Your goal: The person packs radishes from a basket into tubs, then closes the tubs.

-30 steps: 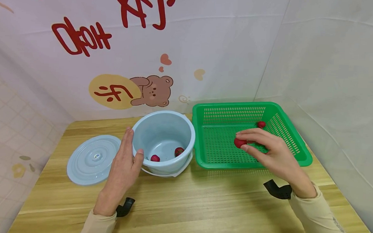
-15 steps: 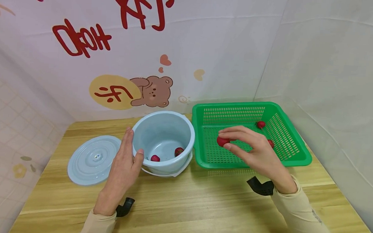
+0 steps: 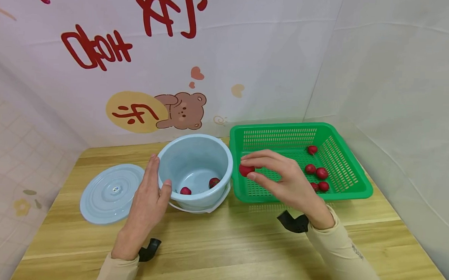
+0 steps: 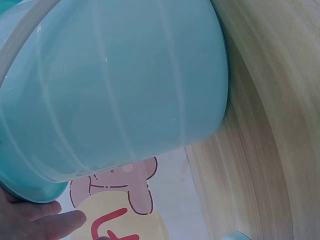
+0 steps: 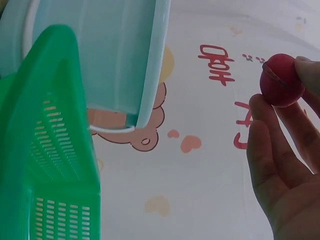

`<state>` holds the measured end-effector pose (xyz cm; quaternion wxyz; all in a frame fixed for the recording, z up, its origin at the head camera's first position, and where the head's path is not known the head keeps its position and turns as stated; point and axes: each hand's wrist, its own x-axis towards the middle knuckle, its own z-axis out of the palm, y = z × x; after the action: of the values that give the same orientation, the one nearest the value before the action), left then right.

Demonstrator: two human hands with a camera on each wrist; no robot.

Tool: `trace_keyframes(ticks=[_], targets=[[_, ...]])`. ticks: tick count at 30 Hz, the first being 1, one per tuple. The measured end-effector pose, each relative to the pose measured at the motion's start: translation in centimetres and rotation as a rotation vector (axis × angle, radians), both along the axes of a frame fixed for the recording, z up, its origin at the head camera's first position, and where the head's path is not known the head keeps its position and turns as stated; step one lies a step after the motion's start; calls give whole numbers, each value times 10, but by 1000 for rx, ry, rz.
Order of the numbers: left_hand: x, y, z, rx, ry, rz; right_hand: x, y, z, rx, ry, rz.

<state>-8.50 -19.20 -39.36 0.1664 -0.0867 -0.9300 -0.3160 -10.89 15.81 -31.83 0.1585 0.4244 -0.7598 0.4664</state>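
Between thumb and fingertips my right hand (image 3: 281,176) pinches a round red radish (image 5: 282,80), held above the left part of the green basket (image 3: 301,198). My left hand (image 3: 146,205) rests against the left rim of a light blue bucket (image 3: 196,137), fingers straight and thumb at the front of the rim. In the left wrist view its fingers (image 4: 60,225) show beside the rim. Two radishes lie at the bottom of the bucket, one bright red (image 3: 186,191) and one darker (image 3: 214,182). Several more radishes (image 3: 321,173) lie in the right part of the basket.
A light blue lid (image 3: 113,193) lies flat on the wooden table (image 3: 219,248), left of the bucket. The bucket's white handle (image 3: 219,203) hangs down at its front. Behind stands a white wall covering (image 3: 273,67) with a bear print.
My right hand has moved left across the basket with the radish, toward the bucket, uncovering radishes on the basket's right side. The left hand has stayed at the bucket rim.
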Motion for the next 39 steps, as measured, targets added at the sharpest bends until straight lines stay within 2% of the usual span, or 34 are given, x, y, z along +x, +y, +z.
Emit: trace_keyframes(ticks=[6, 21, 39], targets=[[0, 0, 0, 9, 6, -1, -5, -16, 0, -39, 24, 32], [0, 0, -1, 0, 2, 2, -16, -52, 3, -80, -13, 69], [0, 0, 0, -9, -23, 1, -33, -86, -14, -68, -60, 117]])
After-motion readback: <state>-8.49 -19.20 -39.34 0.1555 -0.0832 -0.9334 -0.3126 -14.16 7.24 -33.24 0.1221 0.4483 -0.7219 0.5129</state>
